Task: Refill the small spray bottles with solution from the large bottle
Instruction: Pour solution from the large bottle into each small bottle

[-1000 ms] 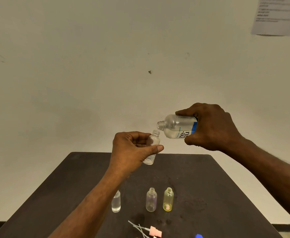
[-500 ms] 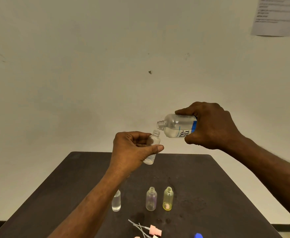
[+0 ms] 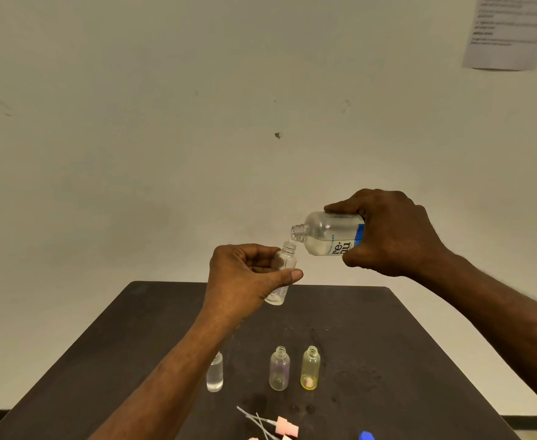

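Observation:
My left hand (image 3: 245, 277) grips a small clear spray bottle (image 3: 283, 265) held upright above the dark table (image 3: 387, 328). My right hand (image 3: 391, 233) holds the large clear bottle (image 3: 327, 233) with a blue and white label, tipped on its side. Its open mouth sits just above and right of the small bottle's open neck. Three more uncapped small bottles stand on the table: a clear one (image 3: 214, 376) partly behind my left forearm, a purplish one (image 3: 279, 368) and a yellow one (image 3: 310, 368).
Pink spray heads with thin dip tubes (image 3: 279, 425) lie near the table's front edge. A blue cap (image 3: 366, 436) shows at the bottom edge. A plain wall rises behind the table, with a printed paper sheet (image 3: 511, 30) at the top right.
The large bottle's mouth has dropped slightly toward the small bottle's neck. Both hands stay almost in place.

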